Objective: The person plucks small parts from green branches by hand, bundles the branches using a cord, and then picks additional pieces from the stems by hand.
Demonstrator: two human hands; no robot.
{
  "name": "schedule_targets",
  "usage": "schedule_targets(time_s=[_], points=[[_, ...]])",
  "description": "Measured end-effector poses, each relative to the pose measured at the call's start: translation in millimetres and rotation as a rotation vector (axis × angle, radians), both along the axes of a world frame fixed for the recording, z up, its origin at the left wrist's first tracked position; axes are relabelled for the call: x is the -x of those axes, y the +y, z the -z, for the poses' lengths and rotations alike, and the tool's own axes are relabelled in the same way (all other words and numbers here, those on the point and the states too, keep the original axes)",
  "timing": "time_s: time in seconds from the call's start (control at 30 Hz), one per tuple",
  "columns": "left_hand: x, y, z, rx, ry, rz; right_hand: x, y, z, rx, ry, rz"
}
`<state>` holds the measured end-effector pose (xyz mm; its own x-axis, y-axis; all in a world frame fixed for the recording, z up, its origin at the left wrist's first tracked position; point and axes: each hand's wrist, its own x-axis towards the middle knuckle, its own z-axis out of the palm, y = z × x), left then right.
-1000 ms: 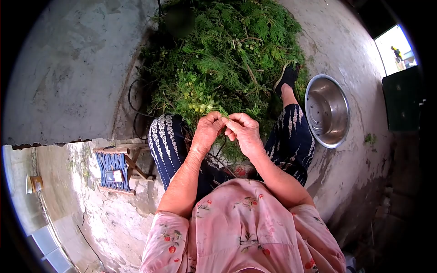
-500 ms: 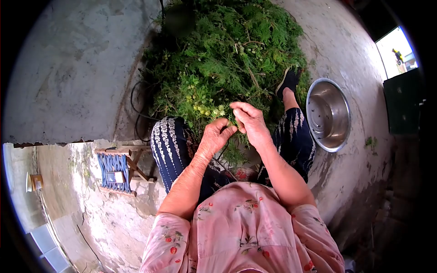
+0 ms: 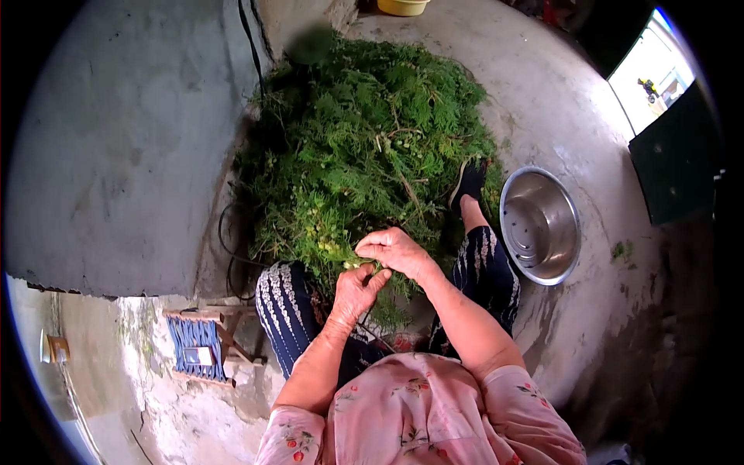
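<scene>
A large heap of green conifer branches (image 3: 372, 132) lies on the floor in front of me, between my legs and beyond. My left hand (image 3: 358, 291) is closed on a leafy sprig with pale yellow-green cones, its thumb against the fingers. Just above and to its right, my right hand (image 3: 394, 252) reaches over the same sprig with fingers bent and pinched at the pale cones (image 3: 353, 264). Whatever sits between the right fingertips is too small to make out. More cones (image 3: 322, 225) show among the leaves nearby.
A steel basin (image 3: 540, 226) with a few small dark bits inside stands right of my leg. On the left is a folding stool (image 3: 195, 346) with a phone-like object on its blue webbing. A grey slab (image 3: 124, 155) borders the heap; a yellow basin (image 3: 403, 8) is far off.
The view has tilted up, so everything sits lower and the yellow basin appears. My right hand has moved left over the left hand, to the cones on the sprig.
</scene>
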<state>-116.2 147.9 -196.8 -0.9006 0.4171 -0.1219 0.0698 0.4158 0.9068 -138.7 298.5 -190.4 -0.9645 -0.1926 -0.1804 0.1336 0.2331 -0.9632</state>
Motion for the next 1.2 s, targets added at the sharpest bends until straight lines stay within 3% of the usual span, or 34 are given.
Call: schedule_targets(time_s=[0.07, 0.2, 0.27, 0.37, 0.43, 0.47, 0.53, 0.7, 0.8, 0.93, 1.03, 1.17, 1.2], points=[[-1, 2, 9, -0.071, 0.262, -0.127, -4, -1, 1, 0.051, 0.057, 0.071], [-6, 5, 5, -0.088, 0.193, -0.372, -19, -8, -13, 0.034, -0.045, 0.198], [-6, 6, 2, -0.073, 0.257, -0.39, -24, -16, -1, 0.043, 0.198, 0.281], [-3, 4, 5, -0.081, 0.251, -0.435, -29, -17, -7, 0.093, -0.007, 0.347], [3, 0, 20, -0.341, 0.042, -0.324, -33, -18, -4, 0.17, 0.031, 0.412], [2, 2, 16, -0.343, 0.045, -0.322, -34, -20, -4, 0.169, 0.034, 0.414], [-1, 7, 6, -0.534, -0.226, -0.372, -36, -23, -5, 0.315, 0.02, 0.473], [-1, 7, -2, -0.342, -0.085, -0.346, -42, -27, -8, 0.246, 0.001, 0.541], [0, 4, 11, -0.26, 0.022, -0.307, -46, -26, -2, 0.035, 0.159, 0.566], [1, 4, 3, -0.154, 0.047, -0.243, -48, -20, -5, 0.202, -0.031, 0.504], [2, 0, -12, -0.159, -0.079, -0.195, -51, -14, 2, 0.637, -0.209, 0.448], [1, 4, -11, -0.367, -0.24, -0.197, -49, -8, 6, 0.988, -0.289, 0.506], [1, 4, -7, -0.391, -0.256, -0.203, -49, -3, 14, 1.061, -0.275, 0.407]])
